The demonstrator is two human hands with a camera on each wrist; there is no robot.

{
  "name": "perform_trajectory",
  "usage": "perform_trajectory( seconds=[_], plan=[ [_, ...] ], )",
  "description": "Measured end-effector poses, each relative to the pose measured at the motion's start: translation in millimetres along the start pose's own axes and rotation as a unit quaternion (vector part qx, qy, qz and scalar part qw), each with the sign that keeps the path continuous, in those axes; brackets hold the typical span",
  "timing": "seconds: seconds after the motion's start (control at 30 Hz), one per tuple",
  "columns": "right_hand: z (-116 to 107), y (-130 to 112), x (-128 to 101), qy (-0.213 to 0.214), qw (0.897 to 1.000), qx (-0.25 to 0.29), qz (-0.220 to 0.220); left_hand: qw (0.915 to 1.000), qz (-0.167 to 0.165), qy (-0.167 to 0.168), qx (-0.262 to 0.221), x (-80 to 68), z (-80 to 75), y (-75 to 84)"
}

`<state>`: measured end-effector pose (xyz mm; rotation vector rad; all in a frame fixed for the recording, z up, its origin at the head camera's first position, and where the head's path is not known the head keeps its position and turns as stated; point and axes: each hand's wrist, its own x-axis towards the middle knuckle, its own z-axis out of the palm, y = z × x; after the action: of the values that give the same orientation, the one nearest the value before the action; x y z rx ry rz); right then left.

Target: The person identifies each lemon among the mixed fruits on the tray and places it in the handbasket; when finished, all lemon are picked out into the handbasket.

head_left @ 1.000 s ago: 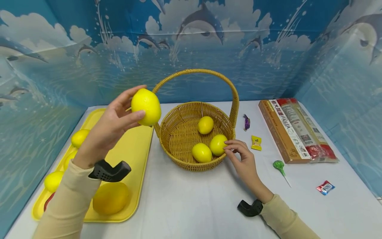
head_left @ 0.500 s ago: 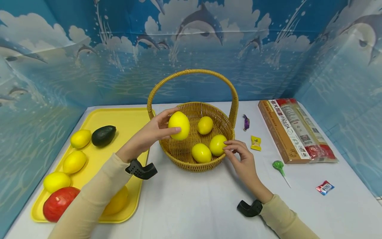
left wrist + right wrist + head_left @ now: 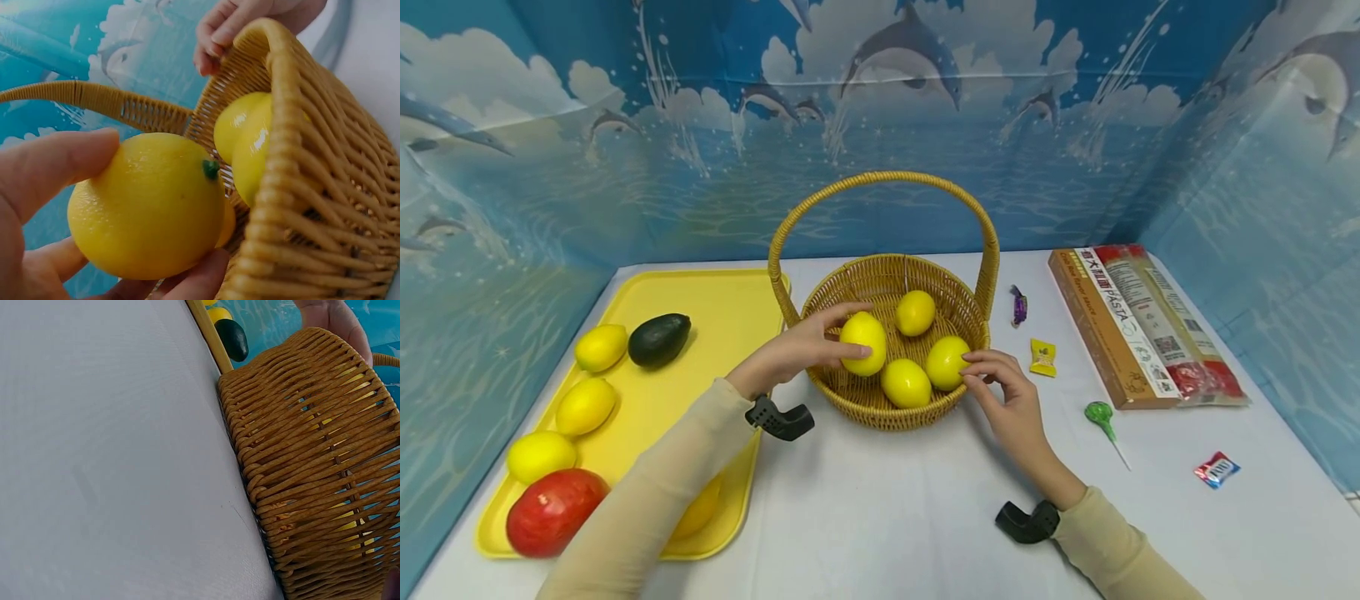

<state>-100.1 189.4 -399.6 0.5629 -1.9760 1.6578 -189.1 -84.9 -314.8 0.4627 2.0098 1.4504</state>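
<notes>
My left hand (image 3: 797, 352) holds a yellow lemon (image 3: 862, 340) between thumb and fingers, inside the left part of a wicker basket (image 3: 852, 398). A green stem end shows on this lemon (image 3: 153, 206) in the left wrist view. Three more lemons lie in the basket: one at the back (image 3: 915, 313), one at the front (image 3: 906, 385) and one at the right (image 3: 947, 363). At the basket's front right, my right hand (image 3: 1009, 400) pinches the rim, fingertips close to the right lemon. The right wrist view mostly shows the basket's outer weave (image 3: 312, 450).
On the left, a yellow tray (image 3: 715, 292) bears several lemons, an avocado (image 3: 658, 340), a red fruit (image 3: 556, 510) and a yellow fruit partly behind my left sleeve. Rightward lie wrapped candies, a green lollipop (image 3: 1101, 414), a pasta box (image 3: 1108, 333) and a clear-and-red packet (image 3: 1172, 333).
My left hand has carried its lemon rightward and down, from above the tray's side into the basket. The avocado and red fruit have come into sight. My right hand has stayed put.
</notes>
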Motion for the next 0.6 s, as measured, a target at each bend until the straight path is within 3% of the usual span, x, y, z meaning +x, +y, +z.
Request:
perform_trajectory(
  seconds=[0.13, 0.27, 0.43, 0.6],
  plan=[
    [0, 1, 0, 0.001, 1.0, -0.005, -0.001, 0.9997, -0.01, -0.005, 0.023, 3.2, -0.9, -1.8],
    [0, 3, -1, 0.001, 1.0, -0.005, -0.001, 0.9969, -0.01, -0.018, 0.075, 5.4, -2.2, -3.4],
    [0, 3, 0, 0.001, 1.0, -0.004, -0.001, 0.9872, -0.007, -0.045, 0.153, 7.4, -0.3, -2.3],
    [0, 1, 0, -0.001, 1.0, -0.003, 0.003, 0.9779, -0.015, -0.064, 0.198, 12.1, 3.3, -2.5]
  ],
)
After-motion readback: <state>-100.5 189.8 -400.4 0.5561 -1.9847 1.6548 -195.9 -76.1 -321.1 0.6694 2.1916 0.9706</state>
